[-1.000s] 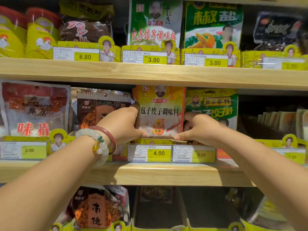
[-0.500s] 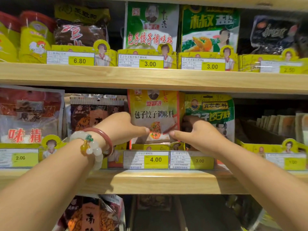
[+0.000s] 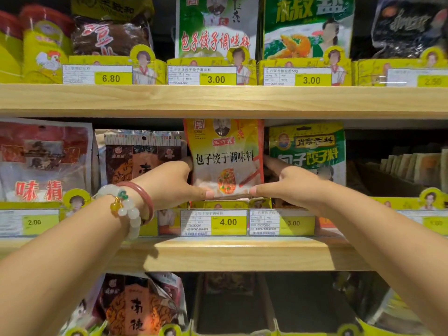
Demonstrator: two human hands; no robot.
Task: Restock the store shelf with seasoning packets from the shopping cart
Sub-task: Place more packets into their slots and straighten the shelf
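A yellow seasoning packet [image 3: 224, 154] with red and black print stands upright on the middle wooden shelf [image 3: 223, 253], above the 4.00 price tag [image 3: 228, 222]. My left hand [image 3: 172, 184], with bead bracelets on its wrist, grips the packet's left edge, thumb across the lower front. On the other side my right hand [image 3: 288, 184] grips the right edge, its thumb also on the lower front. The packet's bottom sits behind a yellow cardboard tray front [image 3: 230, 204]. No shopping cart is in view.
A green packet [image 3: 312, 146] stands right beside the yellow one; a brown packet [image 3: 135, 154] and a red-white bag [image 3: 41, 161] stand to its left. The upper shelf [image 3: 223, 100] carries more packets and price tags. Lower-shelf trays [image 3: 230, 301] sit below.
Both hands have slid from the packet's sides toward its lower front, thumbs now meeting near the bottom. The packet stands straighter in its slot. The view has shifted slightly closer.
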